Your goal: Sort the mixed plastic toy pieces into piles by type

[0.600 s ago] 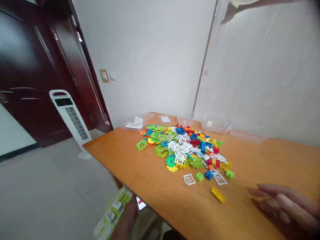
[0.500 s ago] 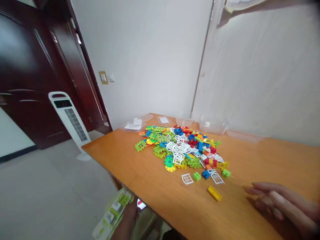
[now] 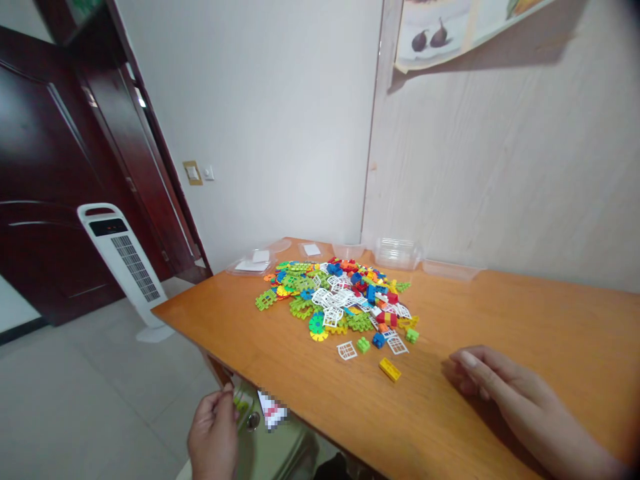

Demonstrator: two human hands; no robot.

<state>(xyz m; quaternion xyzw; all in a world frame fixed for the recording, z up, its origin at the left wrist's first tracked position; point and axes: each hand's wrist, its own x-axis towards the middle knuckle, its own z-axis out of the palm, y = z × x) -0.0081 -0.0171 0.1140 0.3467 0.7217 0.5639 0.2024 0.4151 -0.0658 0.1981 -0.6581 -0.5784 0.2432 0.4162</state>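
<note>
looking across a broad orange-brown wooden table (image 3: pixel 425 417), seeing a wide pile of multicoloured plastic building pieces (image 3: pixel 340 300) (white lattices lying over red, blue, yellow and lime) well beyond both hands. for handling well here, probably needing light fingertips: freeing loose pieces singly from the outer rim, not raking through overlapping lattices.

holding the bare right hand (image 3: pixel 503 383) low over the near right tabletop, bending the fingers loosely, laying the thumb along the top, slanting the forearm in from the lower right; showing nothing held, but not being able to tell with the fingertips partly hidden.

holding the bare left hand (image 3: pixel 214 427) outside the near table edge, folding the fingers inward under the thumb, just beside lime-green pieces (image 3: pixel 242 404); not being able to tell a pinch from an idle curl.

seeing a yellow oblong plastic brick (image 3: pixel 390 369) lying left of the right fingers, apart from the pile.
</note>
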